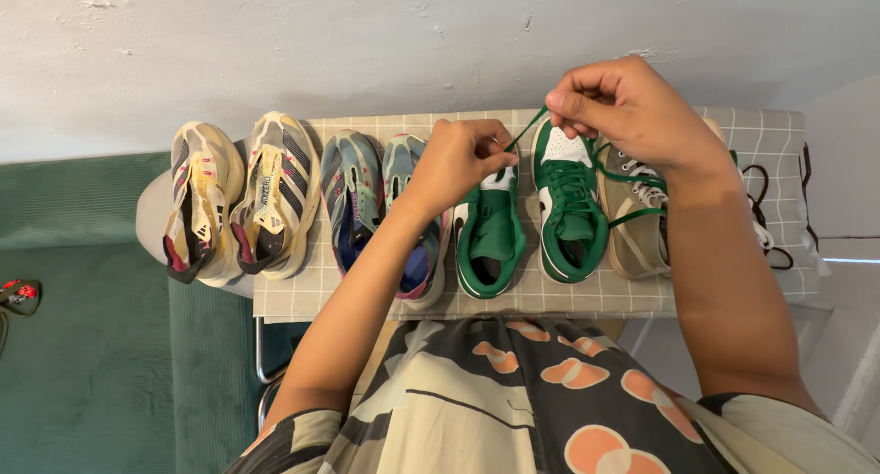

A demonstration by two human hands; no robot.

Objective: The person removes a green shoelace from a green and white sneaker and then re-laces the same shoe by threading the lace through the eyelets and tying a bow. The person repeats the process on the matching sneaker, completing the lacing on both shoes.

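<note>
Both hands are lacing the green-and-white high-top sneaker (568, 208): right hand (623, 107) and left hand (463, 158) each pinch the green lace (524, 128), which next needs careful threading through an eyelet.

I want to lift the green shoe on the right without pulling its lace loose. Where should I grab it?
Probably the heel collar of the right green shoe, from the near edge of the table. The heel faces the person and stands free, while both hands, left hand and right hand, pinch the green lace over the toe end.
</note>
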